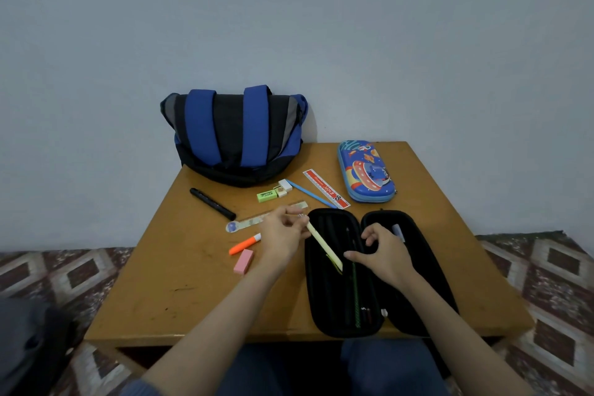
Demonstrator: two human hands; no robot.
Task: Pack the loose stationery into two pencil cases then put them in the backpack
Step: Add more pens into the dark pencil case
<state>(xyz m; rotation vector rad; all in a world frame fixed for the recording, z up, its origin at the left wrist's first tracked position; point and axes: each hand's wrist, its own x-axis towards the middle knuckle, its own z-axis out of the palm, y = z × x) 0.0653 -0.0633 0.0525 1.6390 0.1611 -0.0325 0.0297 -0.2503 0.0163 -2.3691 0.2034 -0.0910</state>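
Low wooden table (180,283) against a plain pale wall; patterned floor either side.

Left hand (283,231): fingertips pinch the upper end of a pale yellow pen (324,245), the other fingers curled. The pen slants down, its lower tip inside the left half of the open black pencil case (321,309).

Right hand (382,254): lies over the case's middle fold, fingers loosely curled, thumb pointing left. Cannot tell whether it grips anything or only steadies the case.

The case lies spread flat at the near right edge. A green pencil (355,296) and some dark pens are already in it.

Handling, judged: the pen is light, stiff and smooth, so an end pinch suffices. The case looks semi-rigid; best taken by its shell edges once zipped.

Loose on the table:
- left of the case: orange highlighter (246,243), pink eraser (243,261), clear ruler (266,220);
- further back: black marker (212,201), green eraser (267,195), blue pencil (310,193), red-and-white ruler (326,189).

Blue cartoon pencil case (364,170): closed, far right corner. Blue-and-black backpack (238,135): far left corner, against the wall.

Writing: print on the green eraser and red ruler is too small to read reliably.
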